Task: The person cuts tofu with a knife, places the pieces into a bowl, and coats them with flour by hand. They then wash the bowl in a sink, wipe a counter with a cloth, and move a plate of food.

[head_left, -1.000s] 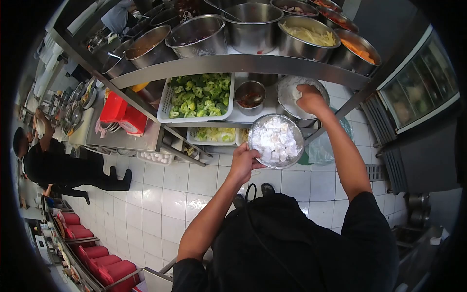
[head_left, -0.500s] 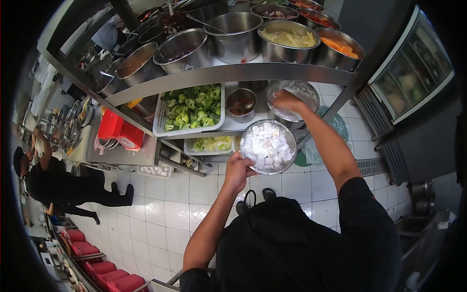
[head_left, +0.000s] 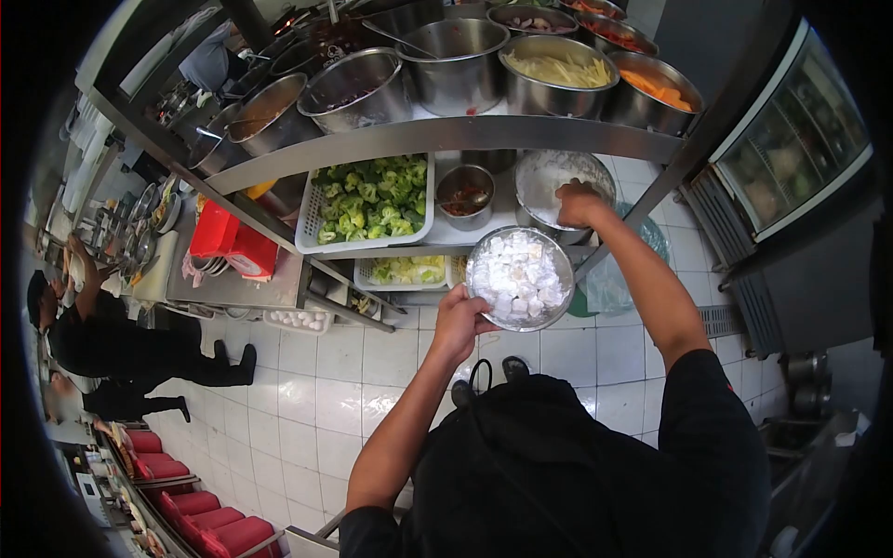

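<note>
My left hand grips the near-left rim of a round metal bowl, thumb over the edge. White, powder-coated cubes fill this bowl. Just beyond it, on the shelf, stands a metal pot with white powder inside. Down in that pot is my right hand, near its right side, with fingers curled over the powder. Whatever those fingers hold is hidden.
Left of the pot are a small pot of dark red sauce and a white basket of broccoli. Metal pots of cut vegetables line the upper shelf. A co-worker stands far left; a glass-door fridge is right.
My right hand has shifted rightward inside the powder pot, from its left part to its right side. The bowl in my left hand has barely moved.
</note>
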A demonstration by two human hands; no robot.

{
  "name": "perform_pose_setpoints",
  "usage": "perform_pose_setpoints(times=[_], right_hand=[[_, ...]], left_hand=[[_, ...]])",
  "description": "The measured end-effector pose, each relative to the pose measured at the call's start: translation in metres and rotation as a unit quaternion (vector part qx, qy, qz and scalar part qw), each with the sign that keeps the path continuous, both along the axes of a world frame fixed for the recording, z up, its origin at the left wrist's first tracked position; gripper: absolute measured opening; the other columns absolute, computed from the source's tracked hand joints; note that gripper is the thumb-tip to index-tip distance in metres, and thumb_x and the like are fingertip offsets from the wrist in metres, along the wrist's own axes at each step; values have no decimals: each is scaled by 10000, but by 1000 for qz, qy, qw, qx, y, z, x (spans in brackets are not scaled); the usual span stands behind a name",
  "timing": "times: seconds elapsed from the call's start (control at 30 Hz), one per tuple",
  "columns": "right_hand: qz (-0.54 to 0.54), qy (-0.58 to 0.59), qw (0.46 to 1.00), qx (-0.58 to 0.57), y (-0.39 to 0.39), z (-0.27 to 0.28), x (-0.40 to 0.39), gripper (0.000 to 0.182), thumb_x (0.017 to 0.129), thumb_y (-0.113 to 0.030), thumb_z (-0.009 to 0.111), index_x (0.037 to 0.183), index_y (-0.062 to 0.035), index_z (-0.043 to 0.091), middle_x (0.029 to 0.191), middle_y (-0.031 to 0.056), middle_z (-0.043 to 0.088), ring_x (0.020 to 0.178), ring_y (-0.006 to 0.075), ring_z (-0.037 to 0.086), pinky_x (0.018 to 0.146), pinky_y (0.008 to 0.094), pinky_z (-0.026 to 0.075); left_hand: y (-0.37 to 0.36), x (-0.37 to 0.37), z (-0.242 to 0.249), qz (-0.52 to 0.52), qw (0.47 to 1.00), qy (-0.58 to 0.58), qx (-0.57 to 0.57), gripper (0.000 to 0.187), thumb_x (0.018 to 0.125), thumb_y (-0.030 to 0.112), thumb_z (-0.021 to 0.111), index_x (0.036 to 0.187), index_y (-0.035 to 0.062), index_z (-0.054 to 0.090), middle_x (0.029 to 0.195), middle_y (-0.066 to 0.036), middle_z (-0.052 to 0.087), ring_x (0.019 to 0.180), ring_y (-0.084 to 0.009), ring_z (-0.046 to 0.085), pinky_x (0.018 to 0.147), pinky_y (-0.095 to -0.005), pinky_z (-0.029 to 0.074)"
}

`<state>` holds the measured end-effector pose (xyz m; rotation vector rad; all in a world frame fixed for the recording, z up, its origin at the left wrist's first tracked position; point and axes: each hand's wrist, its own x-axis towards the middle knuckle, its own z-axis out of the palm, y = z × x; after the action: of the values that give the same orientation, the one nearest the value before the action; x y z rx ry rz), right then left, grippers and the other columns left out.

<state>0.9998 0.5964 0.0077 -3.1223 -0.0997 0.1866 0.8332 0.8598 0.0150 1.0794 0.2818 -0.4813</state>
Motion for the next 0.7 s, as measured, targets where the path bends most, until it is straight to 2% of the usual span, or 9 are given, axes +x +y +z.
perform_pose_setpoints(times=[0.1, 0.3, 0.5, 0.6, 0.7], right_hand=[[-19, 154, 986, 54, -3, 2, 14, 432, 620, -123, 597, 1040, -41, 648, 1042, 224, 625, 980, 327, 612, 863, 357, 478], [72, 139, 978, 135, -1, 15, 19, 450, 606, -111, 601, 1048, -45, 647, 1058, 195, 630, 991, 328, 609, 852, 354, 478], [10, 58, 992, 115, -6, 9, 38, 452, 629, -132, 594, 1070, -42, 631, 1093, 198, 616, 1036, 325, 592, 880, 349, 469], [-13, 67, 985, 161, -7, 11, 28, 477, 627, -138, 606, 1093, -36, 616, 1092, 203, 614, 1039, 328, 590, 891, 348, 467], [35, 108, 985, 127, 1, 18, 9, 507, 619, -130, 620, 1117, -32, 607, 1098, 206, 611, 1030, 326, 593, 890, 344, 468]], left_hand=[[-3, 0, 2, -7, 1000, -6, 9, 304, 754, -50, 479, 1057, -35, 501, 999, -161, 611, 848, -258, 644, 689, -375, 579], [-4, 0, -8, -12, 1000, -3, -5, 327, 753, -55, 468, 1078, -34, 495, 1021, -164, 609, 867, -262, 642, 703, -386, 580], [-7, 0, 0, 2, 1000, 0, -2, 328, 752, -64, 459, 1076, -37, 503, 1038, -170, 608, 888, -274, 639, 716, -404, 579], [-5, -1, -3, 3, 1000, -2, -5, 320, 754, -65, 458, 1069, -39, 505, 1031, -169, 610, 885, -275, 640, 718, -407, 579], [-4, 0, -10, 4, 1000, 3, -2, 311, 756, -67, 456, 1062, -40, 506, 1024, -171, 611, 886, -274, 640, 718, -410, 580]])
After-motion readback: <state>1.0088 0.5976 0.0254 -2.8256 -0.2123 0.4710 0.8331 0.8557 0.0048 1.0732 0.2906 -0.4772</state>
